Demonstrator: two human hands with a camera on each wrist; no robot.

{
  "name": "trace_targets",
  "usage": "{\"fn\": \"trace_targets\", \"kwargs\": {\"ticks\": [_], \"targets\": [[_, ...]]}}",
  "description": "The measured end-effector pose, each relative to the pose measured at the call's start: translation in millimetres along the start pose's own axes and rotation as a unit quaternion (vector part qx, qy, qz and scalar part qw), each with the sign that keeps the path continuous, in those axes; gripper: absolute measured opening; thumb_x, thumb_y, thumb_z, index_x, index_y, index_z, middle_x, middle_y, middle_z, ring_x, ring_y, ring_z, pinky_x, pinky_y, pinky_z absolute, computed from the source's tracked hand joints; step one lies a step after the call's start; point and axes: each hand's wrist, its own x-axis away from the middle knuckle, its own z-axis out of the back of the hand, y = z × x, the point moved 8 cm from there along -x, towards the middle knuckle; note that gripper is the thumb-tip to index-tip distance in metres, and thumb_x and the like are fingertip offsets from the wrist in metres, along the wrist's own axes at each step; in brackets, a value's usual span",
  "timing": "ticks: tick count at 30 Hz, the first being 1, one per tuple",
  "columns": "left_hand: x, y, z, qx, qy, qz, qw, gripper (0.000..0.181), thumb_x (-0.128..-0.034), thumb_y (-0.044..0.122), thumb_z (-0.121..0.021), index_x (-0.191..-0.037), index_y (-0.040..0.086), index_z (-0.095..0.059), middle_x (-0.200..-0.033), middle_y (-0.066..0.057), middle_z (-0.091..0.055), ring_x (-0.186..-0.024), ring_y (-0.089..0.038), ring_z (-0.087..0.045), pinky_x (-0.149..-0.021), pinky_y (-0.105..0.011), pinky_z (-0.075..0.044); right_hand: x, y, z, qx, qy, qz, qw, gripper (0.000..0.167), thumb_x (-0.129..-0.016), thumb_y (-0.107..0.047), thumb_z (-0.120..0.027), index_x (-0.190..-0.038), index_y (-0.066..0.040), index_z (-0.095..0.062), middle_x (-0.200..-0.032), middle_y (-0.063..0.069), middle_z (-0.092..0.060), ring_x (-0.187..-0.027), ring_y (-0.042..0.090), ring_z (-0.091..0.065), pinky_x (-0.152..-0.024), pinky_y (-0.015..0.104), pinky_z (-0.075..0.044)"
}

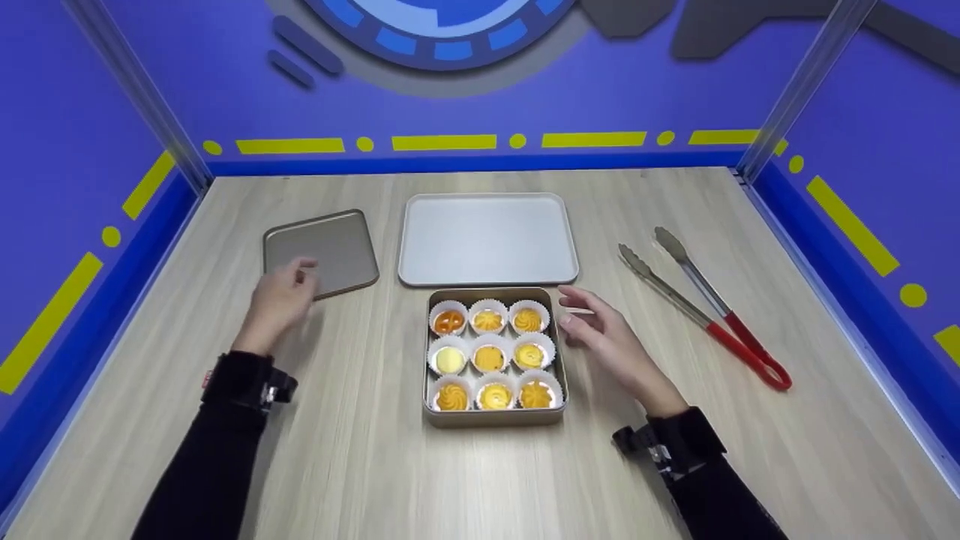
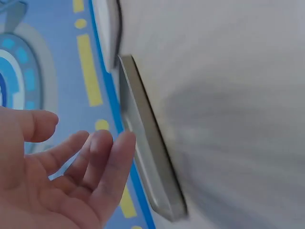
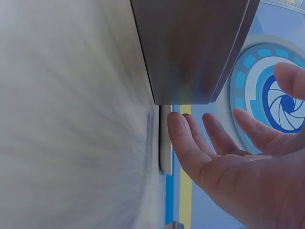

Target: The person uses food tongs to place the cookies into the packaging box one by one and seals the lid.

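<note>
My left hand (image 1: 283, 300) hovers at the near edge of a flat metal lid (image 1: 330, 251) lying on the table. In the left wrist view its fingers (image 2: 116, 167) are loosely bent and hold nothing, with the lid (image 2: 147, 148) just beyond them. A square metal tin (image 1: 495, 418) stands in the middle, filled with cookies (image 1: 490, 358) in white paper cups, set in rows. Beside the tin's right wall is my right hand (image 1: 611, 341), fingers relaxed and nothing in them. The right wrist view shows the tin's side (image 3: 190, 52) above the fingertips (image 3: 177, 125).
A white rectangular tray (image 1: 487, 240) lies just behind the tin. Metal tongs with red handles (image 1: 739, 341) rest spread on the right of the table. Blue printed panels (image 1: 487, 112) wall the table at the back and both sides.
</note>
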Motion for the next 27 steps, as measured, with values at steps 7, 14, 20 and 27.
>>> {"fn": "trace_targets", "kwargs": {"ticks": [7, 14, 20, 27], "targets": [[-8.4, -51.7, 18.9, -0.056, 0.021, 0.042, 0.9973, 0.052, -0.1034, 0.015, -0.046, -0.146, -0.014, -0.048, -0.133, -0.039, -0.053, -0.124, -0.055, -0.052, -0.109, -0.065, -0.042, 0.6, 0.4, -0.5, -0.017, -0.002, -0.003, 0.9999, 0.059, -0.107, -0.027, -0.065, -0.160, -0.011, -0.046, -0.153, 0.018, -0.051, -0.133, 0.036, -0.059, -0.106, 0.052, -0.056], [-4.1, -77.8, 26.3, -0.052, 0.044, 0.114, 0.9912, 0.049, -0.1025, 0.015, -0.049, -0.138, -0.017, -0.037, -0.141, -0.043, -0.031, -0.117, -0.058, -0.046, -0.105, -0.066, -0.043, 1.8, -2.6, 1.9, -0.027, 0.003, 0.002, 0.9996, 0.057, -0.106, -0.022, -0.065, -0.159, -0.011, -0.047, -0.152, 0.019, -0.052, -0.132, 0.036, -0.060, -0.105, 0.049, -0.057], [-7.9, -85.5, 25.8, -0.063, 0.008, 0.137, 0.9885, 0.056, -0.0992, 0.008, -0.042, -0.140, -0.028, -0.029, -0.140, -0.054, -0.031, -0.128, -0.067, -0.039, -0.112, -0.070, -0.037, 2.3, -3.2, 3.3, -0.028, 0.003, 0.007, 0.9996, 0.057, -0.106, -0.022, -0.065, -0.159, -0.009, -0.047, -0.152, 0.021, -0.052, -0.132, 0.037, -0.060, -0.105, 0.049, -0.057], [-5.2, -79.5, 31.3, -0.093, -0.042, 0.147, 0.9839, 0.052, -0.0898, 0.000, -0.052, -0.129, -0.030, -0.036, -0.125, -0.055, -0.046, -0.104, -0.052, -0.055, -0.095, -0.058, -0.051, 2.2, -2.5, 3.9, -0.019, 0.005, 0.003, 0.9998, 0.056, -0.106, -0.021, -0.064, -0.159, -0.010, -0.048, -0.152, 0.019, -0.053, -0.133, 0.036, -0.060, -0.103, 0.043, -0.059]]}}
